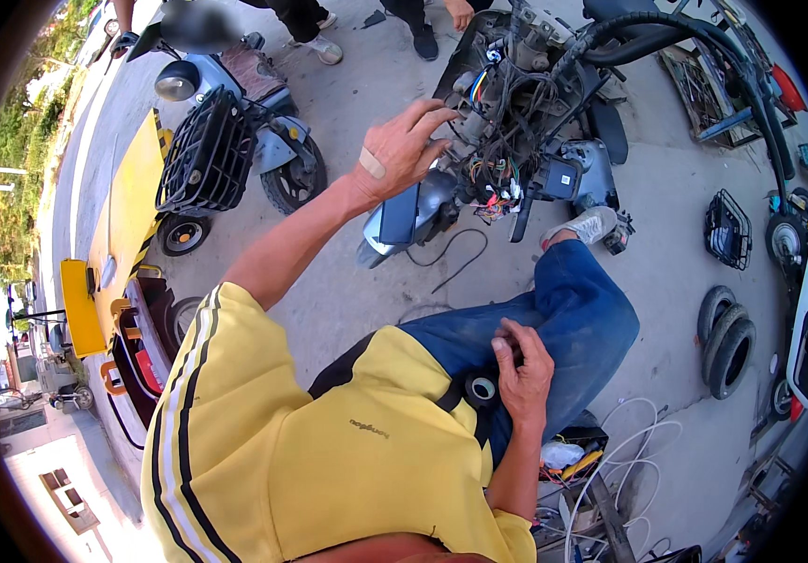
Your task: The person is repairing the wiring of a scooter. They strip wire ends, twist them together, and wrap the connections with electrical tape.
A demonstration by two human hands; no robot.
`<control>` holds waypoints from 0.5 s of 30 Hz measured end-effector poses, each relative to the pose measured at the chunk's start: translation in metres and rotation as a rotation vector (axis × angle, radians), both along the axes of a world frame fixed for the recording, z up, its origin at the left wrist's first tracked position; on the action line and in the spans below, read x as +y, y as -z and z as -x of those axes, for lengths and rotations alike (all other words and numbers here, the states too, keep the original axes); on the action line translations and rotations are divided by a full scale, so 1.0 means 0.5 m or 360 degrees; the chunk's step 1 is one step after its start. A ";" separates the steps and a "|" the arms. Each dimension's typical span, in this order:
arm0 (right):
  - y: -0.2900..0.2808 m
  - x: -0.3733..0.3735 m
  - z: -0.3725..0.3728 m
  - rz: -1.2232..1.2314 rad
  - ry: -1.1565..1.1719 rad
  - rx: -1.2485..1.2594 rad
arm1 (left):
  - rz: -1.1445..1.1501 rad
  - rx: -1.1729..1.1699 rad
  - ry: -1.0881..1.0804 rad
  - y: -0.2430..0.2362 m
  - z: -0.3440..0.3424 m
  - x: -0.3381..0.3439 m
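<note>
My left hand [402,148] reaches out to the partly stripped scooter [526,103], its fingers stretched and apart with nothing seen in them. The fingertips are beside the scooter's left edge; whether they touch it I cannot tell. A tangle of coloured wires and connectors [498,188] hangs from the opened front. Below my left hand, a dark flat rectangular thing [399,218] lies on a silver-blue body panel [376,246]. My right hand [526,371] is over my thigh, loosely bent, thumb apart from the fingers, holding nothing visible. Next to it, at my waist, is a black tape roll [481,388].
A light blue scooter with a black basket [209,155] stands at the far left, near a yellow ramp-like board [122,216]. Several tyres [730,347] and a loose black basket [727,228] are on the right. Near my right elbow sit a tool box [577,450] and white tubing [643,441]. Other people stand at the back.
</note>
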State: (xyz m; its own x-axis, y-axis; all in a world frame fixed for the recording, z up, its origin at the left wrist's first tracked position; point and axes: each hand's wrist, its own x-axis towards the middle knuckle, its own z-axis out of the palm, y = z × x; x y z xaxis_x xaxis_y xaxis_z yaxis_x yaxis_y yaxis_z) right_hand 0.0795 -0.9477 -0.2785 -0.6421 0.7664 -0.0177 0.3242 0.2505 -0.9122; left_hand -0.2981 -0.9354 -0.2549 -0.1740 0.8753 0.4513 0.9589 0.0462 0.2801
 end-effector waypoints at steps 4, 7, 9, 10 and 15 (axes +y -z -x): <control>-0.004 -0.036 -0.018 -0.0106 -0.0041 0.0017 | 0.0267 -0.0657 -0.0677 0.178 -0.023 -0.104; -0.004 -0.052 -0.024 -0.0160 -0.0090 0.0016 | 0.0400 -0.0759 -0.1065 0.333 -0.035 -0.164; -0.001 -0.054 -0.023 -0.0245 -0.0130 -0.0022 | 0.0459 -0.0677 -0.1209 0.392 -0.054 -0.174; -0.002 -0.053 -0.020 -0.0253 -0.0134 -0.0049 | 0.0476 -0.0688 -0.1275 0.402 -0.060 -0.165; -0.004 -0.044 -0.012 -0.0304 -0.0175 -0.0099 | 0.0534 -0.0691 -0.1542 0.434 -0.074 -0.122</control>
State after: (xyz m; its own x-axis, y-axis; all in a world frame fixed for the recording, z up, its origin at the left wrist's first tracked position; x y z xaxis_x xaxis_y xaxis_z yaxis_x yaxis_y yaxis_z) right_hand 0.0856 -0.9697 -0.2764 -0.7241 0.6852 0.0790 0.3393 0.4536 -0.8241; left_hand -0.2612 -0.9962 -0.4716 -0.9354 0.3502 -0.0482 0.3000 0.8585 0.4159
